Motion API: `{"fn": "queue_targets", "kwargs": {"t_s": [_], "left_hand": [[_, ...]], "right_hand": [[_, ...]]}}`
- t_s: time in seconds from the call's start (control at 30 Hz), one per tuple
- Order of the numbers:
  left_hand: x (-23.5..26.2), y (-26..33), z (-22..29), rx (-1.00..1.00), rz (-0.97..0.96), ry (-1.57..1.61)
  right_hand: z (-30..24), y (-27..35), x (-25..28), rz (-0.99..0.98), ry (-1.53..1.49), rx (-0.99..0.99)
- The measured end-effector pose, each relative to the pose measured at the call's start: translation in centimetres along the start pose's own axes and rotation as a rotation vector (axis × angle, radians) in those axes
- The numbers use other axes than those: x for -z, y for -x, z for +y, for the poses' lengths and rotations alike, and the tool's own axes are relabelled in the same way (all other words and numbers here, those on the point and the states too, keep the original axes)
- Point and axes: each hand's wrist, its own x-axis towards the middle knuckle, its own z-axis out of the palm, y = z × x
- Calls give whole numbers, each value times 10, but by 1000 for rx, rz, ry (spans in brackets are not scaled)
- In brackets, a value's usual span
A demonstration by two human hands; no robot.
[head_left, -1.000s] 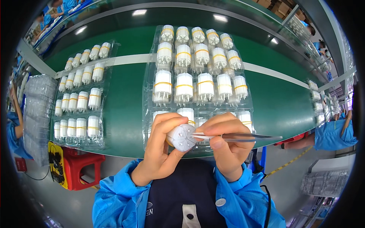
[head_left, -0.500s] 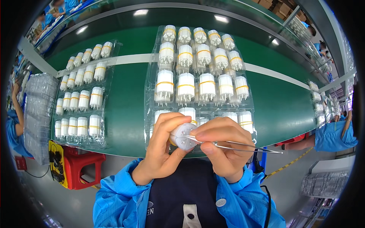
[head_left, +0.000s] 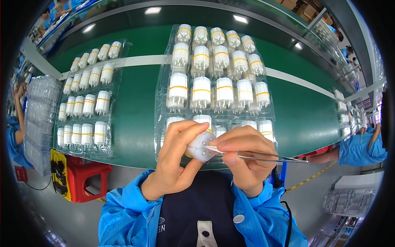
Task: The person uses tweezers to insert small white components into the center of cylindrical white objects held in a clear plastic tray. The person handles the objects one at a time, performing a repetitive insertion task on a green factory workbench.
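Note:
Between the fingers of my left hand (head_left: 173, 162) is a white plastic cylinder (head_left: 196, 149), its round end face turned to the right toward my other hand. My right hand (head_left: 251, 154) pinches a pair of metal tweezers (head_left: 284, 158). The tweezers' pale tips meet the end face near its small pins; whether they grip a small white piece there I cannot tell. Just beyond both hands lies a clear plastic tray (head_left: 161, 103) with rows of similar white cylinders (head_left: 202, 91), pins down and banded in yellow. My fingers cover part of its nearest row.
Another clear tray (head_left: 111, 154) of banded cylinders sits on the green table (head_left: 135, 107) to the left. Beside it rises a stack of empty clear trays (head_left: 41, 123). A red stool (head_left: 88, 175) stands below the left edge. Co-workers in blue sit at both sides.
The cylinder's end face has turned a little further right, and the tweezers' tips have shifted slightly right with it. Both hands keep their hold.

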Motion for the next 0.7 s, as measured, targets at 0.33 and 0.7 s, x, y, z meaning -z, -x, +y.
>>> {"fn": "queue_targets", "kwargs": {"t_s": [0.33,0.7], "left_hand": [[4,2,-1,133,-144,551],[6,4,3,145,-103,353]], "right_hand": [[-4,6,-7,103,-164,-38],[-7,-4,-3,6,5,0]]}}
